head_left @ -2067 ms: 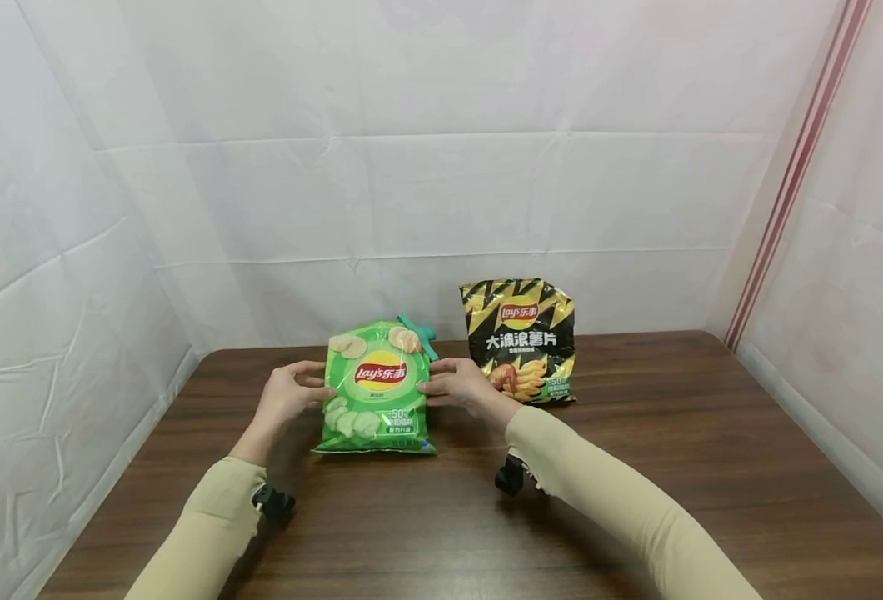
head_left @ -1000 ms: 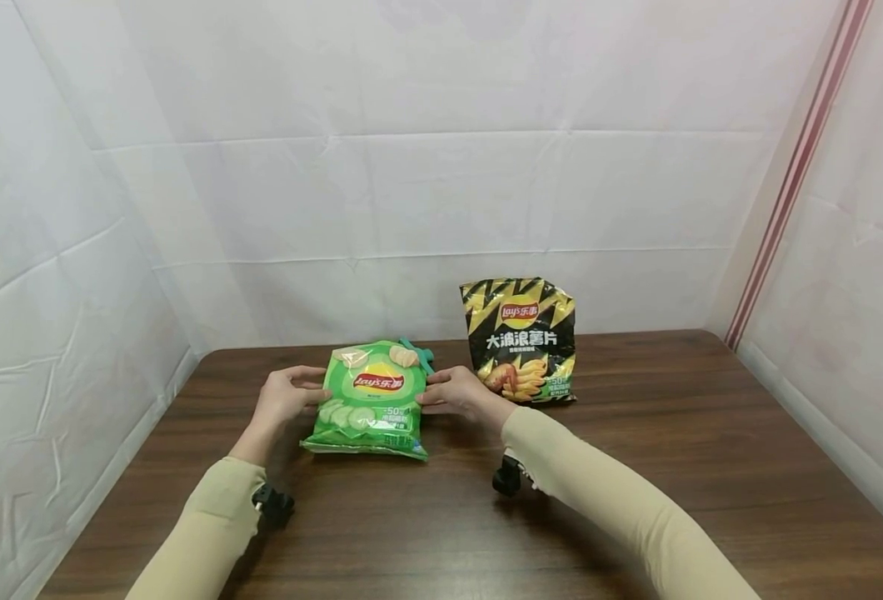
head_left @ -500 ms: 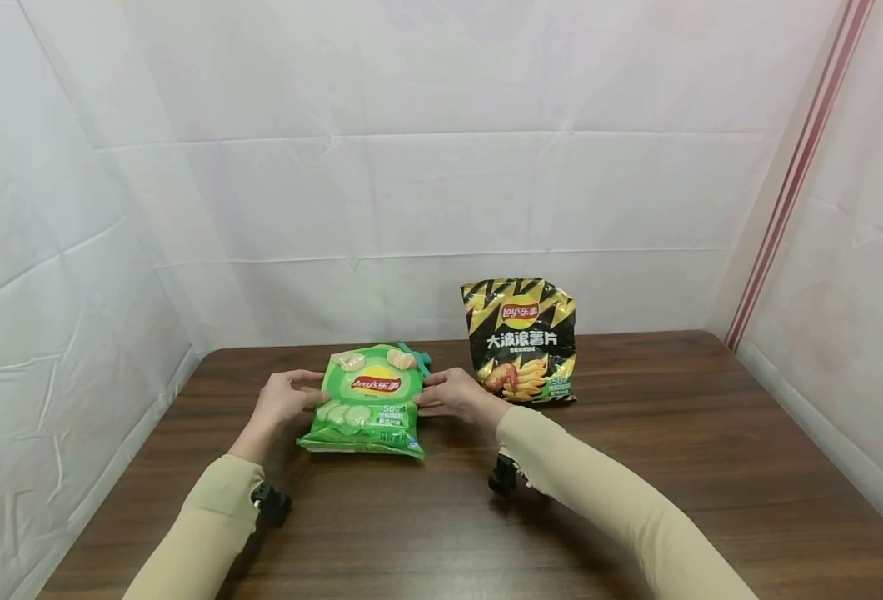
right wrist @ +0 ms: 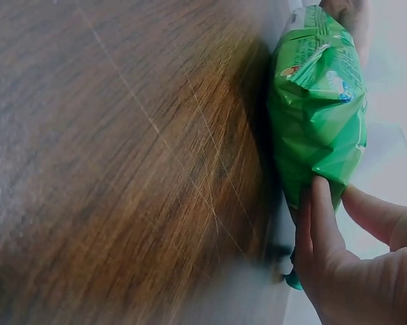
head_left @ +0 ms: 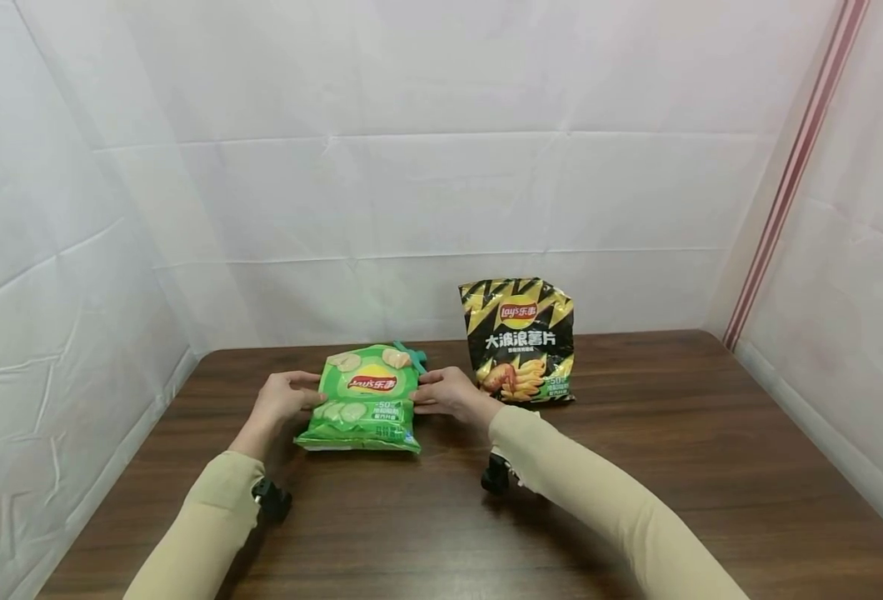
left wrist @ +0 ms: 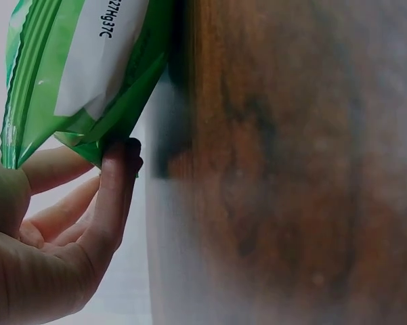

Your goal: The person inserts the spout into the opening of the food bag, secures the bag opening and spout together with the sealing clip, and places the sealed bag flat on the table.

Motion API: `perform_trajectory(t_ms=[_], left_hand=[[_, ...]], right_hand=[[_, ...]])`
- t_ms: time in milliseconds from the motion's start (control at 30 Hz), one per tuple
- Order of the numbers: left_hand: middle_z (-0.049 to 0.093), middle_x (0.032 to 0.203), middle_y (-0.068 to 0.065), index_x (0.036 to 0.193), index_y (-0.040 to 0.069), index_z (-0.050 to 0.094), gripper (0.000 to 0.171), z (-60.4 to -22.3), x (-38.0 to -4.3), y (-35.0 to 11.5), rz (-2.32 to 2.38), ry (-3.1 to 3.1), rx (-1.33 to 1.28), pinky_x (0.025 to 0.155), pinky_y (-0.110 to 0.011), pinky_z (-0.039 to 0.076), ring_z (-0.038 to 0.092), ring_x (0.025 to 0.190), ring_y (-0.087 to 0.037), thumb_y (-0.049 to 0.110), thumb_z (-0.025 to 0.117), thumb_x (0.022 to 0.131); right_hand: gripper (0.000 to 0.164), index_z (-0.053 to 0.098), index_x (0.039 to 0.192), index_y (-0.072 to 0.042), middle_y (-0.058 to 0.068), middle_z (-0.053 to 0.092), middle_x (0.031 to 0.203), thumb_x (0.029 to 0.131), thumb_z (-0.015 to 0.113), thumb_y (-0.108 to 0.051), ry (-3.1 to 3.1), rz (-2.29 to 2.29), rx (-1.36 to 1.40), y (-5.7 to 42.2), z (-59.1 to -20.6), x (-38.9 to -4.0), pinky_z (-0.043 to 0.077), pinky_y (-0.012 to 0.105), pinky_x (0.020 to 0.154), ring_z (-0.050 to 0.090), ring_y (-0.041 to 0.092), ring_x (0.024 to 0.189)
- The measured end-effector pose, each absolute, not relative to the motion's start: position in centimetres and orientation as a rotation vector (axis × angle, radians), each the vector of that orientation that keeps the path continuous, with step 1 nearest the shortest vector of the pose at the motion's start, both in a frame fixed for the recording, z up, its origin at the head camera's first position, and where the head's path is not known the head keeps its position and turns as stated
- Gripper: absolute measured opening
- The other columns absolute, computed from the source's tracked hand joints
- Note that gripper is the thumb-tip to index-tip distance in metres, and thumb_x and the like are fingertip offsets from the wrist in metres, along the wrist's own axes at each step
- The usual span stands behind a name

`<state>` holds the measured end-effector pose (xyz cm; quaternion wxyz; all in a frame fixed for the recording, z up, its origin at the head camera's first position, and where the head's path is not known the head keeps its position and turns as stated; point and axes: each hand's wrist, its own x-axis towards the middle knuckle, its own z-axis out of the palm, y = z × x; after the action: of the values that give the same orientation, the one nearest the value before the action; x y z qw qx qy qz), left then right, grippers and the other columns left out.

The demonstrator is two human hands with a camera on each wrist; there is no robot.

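Note:
A green Lay's bag of chips (head_left: 369, 400) leans back low over the left-middle part of the table, its printed front facing up. My left hand (head_left: 280, 402) grips its left side, thumb on the front and fingers beneath, as the left wrist view shows. On the other side, my right hand (head_left: 452, 392) pinches the bag's right edge between thumb and fingers. In the right wrist view the bag (right wrist: 318, 115) looks puffed, with its underside close to the wood. A teal object (head_left: 416, 357) pokes out behind the bag's top right corner, mostly hidden.
A black and yellow Lay's bag (head_left: 520, 342) stands upright at the table's back, right of my right hand. The dark wooden table (head_left: 636, 450) meets a white cloth backdrop (head_left: 441, 192) behind and on both sides.
The green bag has tipped back from nearly upright, its top dropping, and slid slightly left. Both hands have kept their hold, the right one shifting a little left. The black bag has stayed put.

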<state>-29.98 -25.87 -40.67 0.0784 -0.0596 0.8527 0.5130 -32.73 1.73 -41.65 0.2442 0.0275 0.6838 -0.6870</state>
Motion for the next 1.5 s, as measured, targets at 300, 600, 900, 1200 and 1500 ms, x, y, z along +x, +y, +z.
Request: perform_trajectory(t_ms=[300, 600, 900, 1200, 1500], left_hand=[[0.054, 0.122, -0.03, 0.133, -0.004, 0.05, 0.048, -40.9, -30.1, -25.9, 1.503, 2.552, -0.192, 0.075, -0.036, 0.056, 0.065, 0.091, -0.025, 0.009, 0.065, 0.089], [0.052, 0.123, -0.03, 0.133, -0.004, 0.05, 0.048, -40.8, -30.3, -25.8, 1.499, 2.546, -0.195, 0.074, -0.036, 0.056, 0.065, 0.092, -0.026, 0.009, 0.065, 0.089], [0.05, 0.127, -0.03, 0.133, -0.005, 0.049, 0.049, -39.8, -30.0, -25.6, 1.503, 2.556, -0.174, 0.078, -0.039, 0.056, 0.065, 0.091, -0.023, 0.009, 0.065, 0.088], [0.055, 0.127, -0.027, 0.128, 0.0, 0.055, 0.046, -38.1, -29.3, -25.0, 1.258, 2.771, -0.057, 0.089, -0.05, 0.047, 0.053, 0.114, -0.041, 0.02, 0.066, 0.089], [0.056, 0.126, -0.025, 0.126, 0.001, 0.058, 0.044, -37.1, -28.5, -23.7, 1.271, 2.86, 0.041, 0.088, -0.05, 0.046, 0.052, 0.114, -0.039, 0.022, 0.067, 0.089]], right_hand=[[0.054, 0.039, 0.138, 0.009, 0.027, 0.056, 0.124, 0.089, 0.061, 0.004, 1.855, -1.876, 0.114, 1.5, -41.1, -32.4, 0.053, 0.038, 0.086, 0.065, 0.03, 0.104], [0.056, 0.039, 0.139, 0.009, 0.026, 0.054, 0.128, 0.088, 0.062, 0.004, 1.838, -1.867, 0.12, 1.8, -41.0, -32.6, 0.054, 0.037, 0.085, 0.064, 0.032, 0.106], [0.051, 0.045, 0.135, 0.009, 0.024, 0.062, 0.118, 0.088, 0.064, 0.0, 1.847, -1.857, 0.124, 2.4, -40.7, -32.7, 0.054, 0.037, 0.086, 0.066, 0.029, 0.102], [0.048, 0.047, 0.134, 0.007, 0.022, 0.062, 0.122, 0.091, 0.063, -0.008, 1.884, -1.82, 0.066, 4.0, -39.8, -32.8, 0.053, 0.037, 0.088, 0.062, 0.03, 0.112], [0.047, 0.049, 0.135, 0.002, 0.022, 0.057, 0.13, 0.093, 0.062, -0.015, 1.885, -1.75, -0.015, 5.4, -38.5, -32.2, 0.052, 0.036, 0.089, 0.062, 0.027, 0.113]])
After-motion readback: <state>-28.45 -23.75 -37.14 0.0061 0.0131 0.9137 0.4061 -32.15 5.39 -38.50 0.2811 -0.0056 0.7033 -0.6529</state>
